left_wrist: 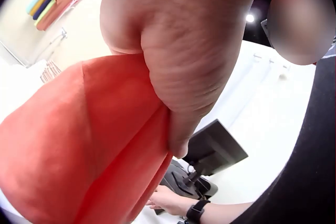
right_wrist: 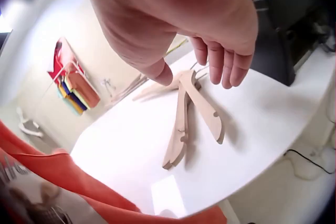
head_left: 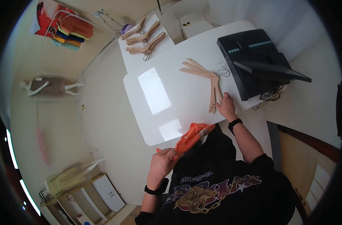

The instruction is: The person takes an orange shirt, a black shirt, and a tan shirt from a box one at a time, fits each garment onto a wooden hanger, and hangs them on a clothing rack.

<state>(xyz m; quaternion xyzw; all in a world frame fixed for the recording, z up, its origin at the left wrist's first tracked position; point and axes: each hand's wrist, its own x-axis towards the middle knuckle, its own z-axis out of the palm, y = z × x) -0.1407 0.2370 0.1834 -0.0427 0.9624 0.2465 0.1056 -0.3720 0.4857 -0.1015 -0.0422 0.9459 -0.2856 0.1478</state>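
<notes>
My left hand [head_left: 162, 165] grips an orange garment [head_left: 189, 138] by one end, and the cloth hangs across the front of my body near the table edge. In the left wrist view the orange cloth [left_wrist: 79, 145] falls in broad folds below the hand; a printed picture shows on it in the right wrist view. Over the near part of the table, my right hand [head_left: 227, 108] reaches toward a few wooden hangers [head_left: 214, 84] lying fanned out with their metal hooks pointing right. Its thumb and fingers [right_wrist: 215, 66] are spread apart above the hangers, holding nothing.
A black machine with a keyboard [head_left: 249, 43] and a monitor [head_left: 276, 70] stands at the table's right, cables trailing beside it. Several more wooden hangers [head_left: 144, 37] lie in groups at the far end of the white table [head_left: 135, 108]. Beyond are a clothes rack [head_left: 71, 32] and a mannequin [head_left: 51, 87].
</notes>
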